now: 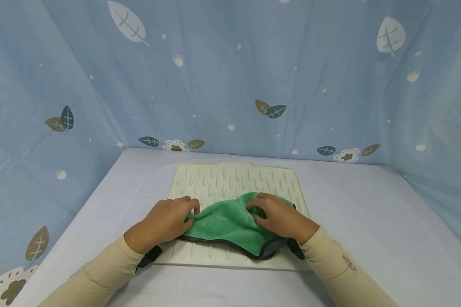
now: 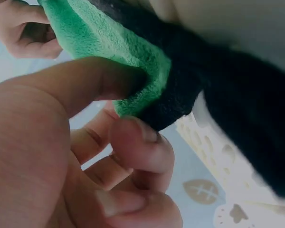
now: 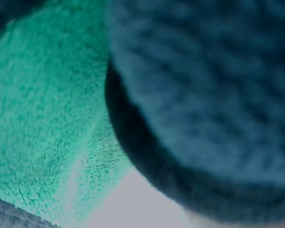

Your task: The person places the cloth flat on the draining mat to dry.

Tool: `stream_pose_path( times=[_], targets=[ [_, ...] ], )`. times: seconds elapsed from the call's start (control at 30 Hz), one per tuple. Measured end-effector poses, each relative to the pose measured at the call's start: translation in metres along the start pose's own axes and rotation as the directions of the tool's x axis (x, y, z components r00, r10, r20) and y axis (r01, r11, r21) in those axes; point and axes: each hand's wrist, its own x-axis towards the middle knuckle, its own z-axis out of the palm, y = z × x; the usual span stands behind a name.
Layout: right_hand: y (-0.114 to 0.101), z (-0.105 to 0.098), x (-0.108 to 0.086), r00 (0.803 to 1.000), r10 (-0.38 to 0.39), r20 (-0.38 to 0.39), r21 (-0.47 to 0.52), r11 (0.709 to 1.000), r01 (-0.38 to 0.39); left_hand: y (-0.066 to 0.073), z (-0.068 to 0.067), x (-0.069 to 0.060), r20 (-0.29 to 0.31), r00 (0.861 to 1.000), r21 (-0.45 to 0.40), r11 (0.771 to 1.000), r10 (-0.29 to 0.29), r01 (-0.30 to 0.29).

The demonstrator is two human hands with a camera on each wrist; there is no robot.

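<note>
A green cloth (image 1: pixel 226 224) with a dark edge and a blue-grey underside hangs in loose folds over a cream ribbed mat (image 1: pixel 199 183). At its left end my left hand (image 1: pixel 169 221) pinches the cloth; the left wrist view shows this hand (image 2: pixel 61 123) with thumb and index finger on the cloth's corner (image 2: pixel 152 66). My right hand (image 1: pixel 278 215) grips the cloth's upper right part with curled fingers, partly hidden in a fold. Green pile (image 3: pixel 47 109) and the blue-grey side (image 3: pixel 213 95) fill the right wrist view, where no hand shows.
The mat lies on a white-covered table (image 1: pixel 353 213). Behind and at both sides hangs a blue curtain (image 1: pixel 230 76) with leaf and flower prints. A dark strap (image 1: pixel 150 256) is at the left wrist.
</note>
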Motion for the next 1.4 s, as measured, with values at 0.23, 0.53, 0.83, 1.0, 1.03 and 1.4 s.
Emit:
stream_pose_path(
  times=[0.23, 0.53, 0.83, 1.0, 1.03, 1.4],
  targets=[
    [0.000, -0.004, -0.002, 1.000, -0.022, -0.007, 0.010, 1.000, 0.022, -0.001, -0.001, -0.001, 0.012, 0.999, -0.030, 0.999, 0.030, -0.030],
    [0.003, -0.002, -0.002, 0.988, 0.155, -0.029, 0.050, 0.987, -0.153, -0.002, 0.001, 0.000, -0.016, 0.996, -0.016, 0.996, 0.083, -0.084],
    [0.006, -0.003, 0.000, 0.954, 0.292, 0.068, 0.023, 0.955, -0.294, -0.004, 0.002, -0.001, -0.024, 0.993, -0.011, 0.993, 0.115, -0.116],
    [0.010, -0.003, 0.001, 0.956, 0.283, 0.071, 0.020, 0.958, -0.285, -0.005, 0.003, -0.001, -0.029, 0.993, -0.008, 0.993, 0.117, -0.117],
    [0.010, -0.003, 0.001, 0.958, 0.278, 0.069, 0.030, 0.959, -0.281, -0.005, 0.003, -0.001, -0.030, 0.993, -0.006, 0.993, 0.116, -0.116],
    [0.009, 0.000, 0.003, 0.988, 0.152, -0.038, 0.125, 0.981, -0.146, -0.003, 0.002, -0.001, -0.025, 0.993, 0.001, 0.994, 0.112, -0.112]
  ],
)
